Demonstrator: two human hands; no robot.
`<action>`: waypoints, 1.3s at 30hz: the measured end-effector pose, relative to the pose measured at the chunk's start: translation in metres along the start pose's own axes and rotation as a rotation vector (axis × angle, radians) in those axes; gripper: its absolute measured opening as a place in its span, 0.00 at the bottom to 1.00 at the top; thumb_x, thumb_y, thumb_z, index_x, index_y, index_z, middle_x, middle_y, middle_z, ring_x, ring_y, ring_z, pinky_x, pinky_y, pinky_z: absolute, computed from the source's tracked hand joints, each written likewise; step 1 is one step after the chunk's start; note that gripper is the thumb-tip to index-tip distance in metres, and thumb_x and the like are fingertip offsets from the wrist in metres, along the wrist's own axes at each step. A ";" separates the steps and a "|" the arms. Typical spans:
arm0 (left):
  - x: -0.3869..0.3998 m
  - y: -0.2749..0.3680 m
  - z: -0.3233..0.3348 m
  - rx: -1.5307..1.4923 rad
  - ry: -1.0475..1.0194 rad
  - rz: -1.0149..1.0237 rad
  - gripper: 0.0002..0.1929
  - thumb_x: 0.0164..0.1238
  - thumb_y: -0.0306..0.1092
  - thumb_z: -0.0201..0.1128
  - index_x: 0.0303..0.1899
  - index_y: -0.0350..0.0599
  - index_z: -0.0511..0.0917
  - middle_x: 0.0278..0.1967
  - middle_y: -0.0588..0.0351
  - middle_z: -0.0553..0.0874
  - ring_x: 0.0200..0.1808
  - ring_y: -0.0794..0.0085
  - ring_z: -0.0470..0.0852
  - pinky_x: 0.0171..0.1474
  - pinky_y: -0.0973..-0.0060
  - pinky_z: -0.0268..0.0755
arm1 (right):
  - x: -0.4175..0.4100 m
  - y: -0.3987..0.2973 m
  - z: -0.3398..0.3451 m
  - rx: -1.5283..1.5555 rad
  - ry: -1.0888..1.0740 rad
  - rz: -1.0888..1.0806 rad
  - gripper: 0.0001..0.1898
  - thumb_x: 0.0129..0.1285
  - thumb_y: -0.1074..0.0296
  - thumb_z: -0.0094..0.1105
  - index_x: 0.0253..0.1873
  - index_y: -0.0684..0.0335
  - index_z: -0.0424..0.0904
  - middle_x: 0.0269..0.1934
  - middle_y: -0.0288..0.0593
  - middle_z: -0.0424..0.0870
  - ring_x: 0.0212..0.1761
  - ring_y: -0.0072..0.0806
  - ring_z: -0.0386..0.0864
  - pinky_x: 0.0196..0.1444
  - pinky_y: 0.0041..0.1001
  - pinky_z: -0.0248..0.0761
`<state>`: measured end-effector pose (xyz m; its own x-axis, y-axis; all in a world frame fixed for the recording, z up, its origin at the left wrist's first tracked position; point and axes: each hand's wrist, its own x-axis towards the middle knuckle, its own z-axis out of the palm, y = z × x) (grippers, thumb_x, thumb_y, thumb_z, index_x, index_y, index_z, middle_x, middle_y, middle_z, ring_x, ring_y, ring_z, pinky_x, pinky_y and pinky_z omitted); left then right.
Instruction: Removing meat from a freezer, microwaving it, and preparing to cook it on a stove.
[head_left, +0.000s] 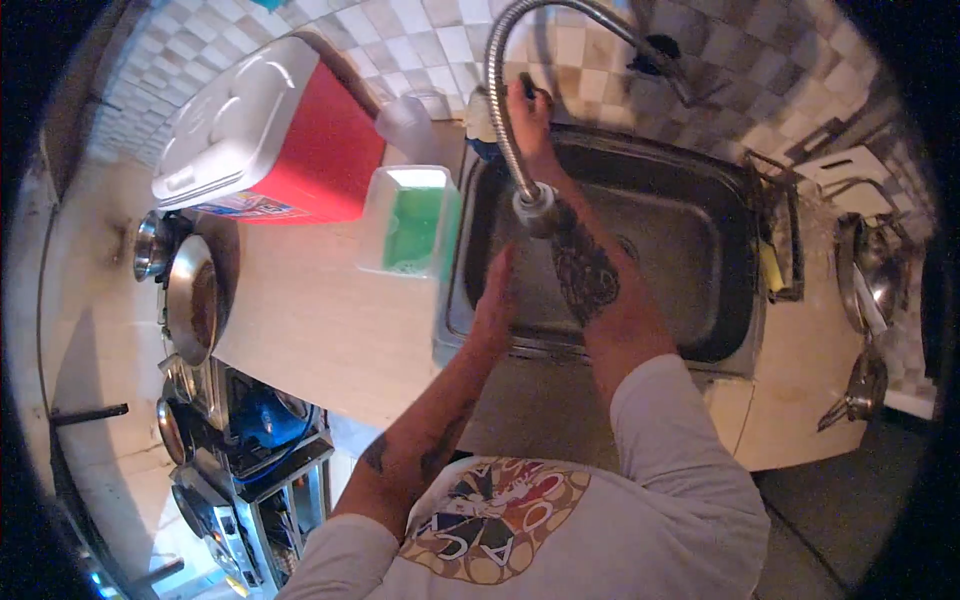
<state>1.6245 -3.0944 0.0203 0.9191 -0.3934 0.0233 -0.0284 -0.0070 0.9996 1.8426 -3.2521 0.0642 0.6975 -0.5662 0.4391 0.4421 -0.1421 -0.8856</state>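
Note:
My right hand (531, 112) reaches over the back of the sink (652, 217) to a dark faucet handle at the wall; its fingers are curled there, and the hold is partly hidden. A bottle or container with a pale top and blue lower part (480, 124) stands beside that hand, partly behind the hose. My left hand (499, 292) is over the sink's left side with nothing visible in it. The spray head (536, 210) of a flexible metal faucet (496, 82) hangs above my right forearm. Left of the sink sits a clear plastic tub (412, 221) with green liquid.
A red cooler with a white lid (322, 150) and a translucent container (409, 124) stand at the back left of the counter (300, 300). Metal pans (193, 300) and a stove (277, 480) are at left. A dark rack (780, 225) and metal cookware (874, 262) lie at right.

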 end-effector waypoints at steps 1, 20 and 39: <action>-0.009 0.003 0.007 -0.012 -0.015 0.001 0.29 0.71 0.33 0.53 0.71 0.42 0.54 0.70 0.50 0.61 0.71 0.63 0.60 0.69 0.69 0.57 | 0.003 0.022 -0.004 -0.267 -0.050 -0.101 0.15 0.69 0.55 0.53 0.50 0.59 0.79 0.43 0.53 0.74 0.42 0.46 0.70 0.49 0.42 0.66; -0.040 0.070 -0.052 -0.474 0.535 -0.278 0.31 0.69 0.34 0.58 0.67 0.41 0.50 0.61 0.42 0.69 0.57 0.59 0.74 0.59 0.61 0.70 | -0.079 0.023 0.031 -0.725 -0.743 -0.398 0.29 0.70 0.64 0.46 0.71 0.70 0.53 0.63 0.62 0.70 0.69 0.50 0.64 0.69 0.38 0.58; 0.086 -0.079 0.072 -0.127 0.025 -0.129 0.18 0.73 0.43 0.51 0.47 0.37 0.76 0.40 0.56 0.82 0.43 0.68 0.78 0.48 0.69 0.71 | -0.166 -0.099 -0.104 0.639 -0.165 0.882 0.14 0.73 0.55 0.47 0.49 0.60 0.73 0.42 0.35 0.74 0.45 0.26 0.73 0.50 0.32 0.69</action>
<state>1.6780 -3.1938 -0.0577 0.9215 -0.3735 -0.1063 0.1386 0.0606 0.9885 1.6243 -3.2281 0.0629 0.9575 -0.1398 -0.2522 -0.0716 0.7318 -0.6777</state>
